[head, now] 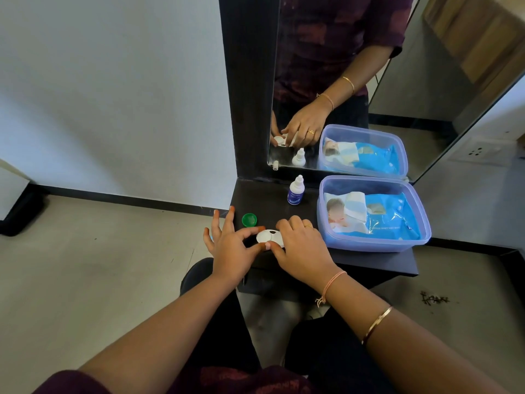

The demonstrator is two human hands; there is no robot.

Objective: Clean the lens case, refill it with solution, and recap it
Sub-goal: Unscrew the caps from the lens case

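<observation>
A white lens case (pixel 268 236) lies on the dark shelf (pixel 272 200) near its front edge. My left hand (pixel 230 245) pinches the case's left end between thumb and forefinger, the other fingers spread. My right hand (pixel 301 248) covers the case's right end and holds it down; what is under that hand is hidden. A green cap (pixel 249 219) lies loose on the shelf just behind and left of the case. A small white solution bottle (pixel 296 191) with a blue label stands upright farther back, capped.
A blue plastic tub (pixel 322 223) holding a pack of wet wipes (pixel 377 214) fills the shelf's right side, touching distance from my right hand. A mirror (pixel 341 81) rises behind the shelf. The floor (pixel 99 265) lies below on the left.
</observation>
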